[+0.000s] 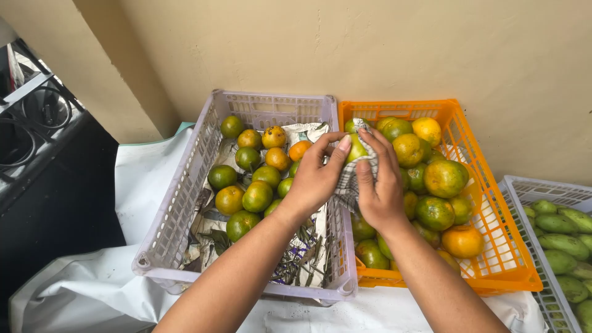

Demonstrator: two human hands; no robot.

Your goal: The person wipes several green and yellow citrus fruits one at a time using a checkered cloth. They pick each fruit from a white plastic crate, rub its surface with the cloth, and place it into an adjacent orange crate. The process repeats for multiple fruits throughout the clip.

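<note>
- Orange, green-yellow, is held between both hands above the divide where the two crates meet, at the orange crate's near-left side.
- Left hand grips the orange from the left, thumb and fingers closed on it.
- Right hand presses a checked cloth against the orange's right side; the cloth wraps part of the fruit and hangs below it.
- Grey crate, left, holds a loose layer of green and orange-toned fruit on crumpled paper lining.
- Orange crate, right, touching the grey one, is piled higher with similar fruit.
- White crate, far right, partly out of view, holds green mangoes.
- All three crates stand on a counter covered with white sheeting, against a beige wall.
</note>
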